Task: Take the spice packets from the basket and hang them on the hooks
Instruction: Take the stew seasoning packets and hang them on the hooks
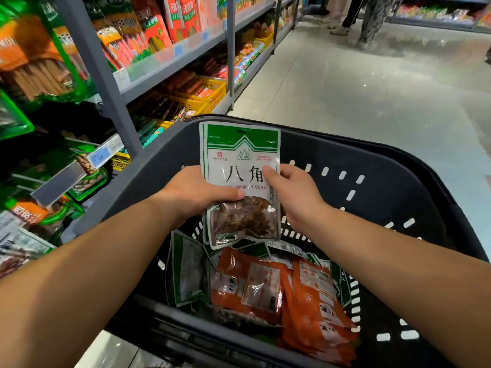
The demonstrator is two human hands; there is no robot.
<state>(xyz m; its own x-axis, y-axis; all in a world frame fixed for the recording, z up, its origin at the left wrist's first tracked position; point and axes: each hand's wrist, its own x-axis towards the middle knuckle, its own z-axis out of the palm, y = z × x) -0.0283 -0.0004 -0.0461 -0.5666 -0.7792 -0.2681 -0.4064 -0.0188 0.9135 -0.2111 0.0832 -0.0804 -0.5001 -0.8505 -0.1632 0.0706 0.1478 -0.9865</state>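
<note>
Both hands hold a green-and-white spice packet [240, 155] upright over the dark plastic basket [385, 181]. It looks like a thin stack, with a second packet's edge showing behind it. My left hand [196, 192] grips its left side, thumb across the front above the clear window of brown star anise. On the right edge my right hand [295, 192] pinches it, thumb on the front. In the basket lie several orange packets [305, 296] and more green-and-white packets [186, 272].
At the left stand grey shelves [117, 83], with hanging green and orange packets [37, 49] and hooks carrying price tags [106, 152]. Yellow crates [202, 94] of sausages sit on low shelves. The tiled aisle [372, 83] runs ahead; people's legs [372, 19] show far off.
</note>
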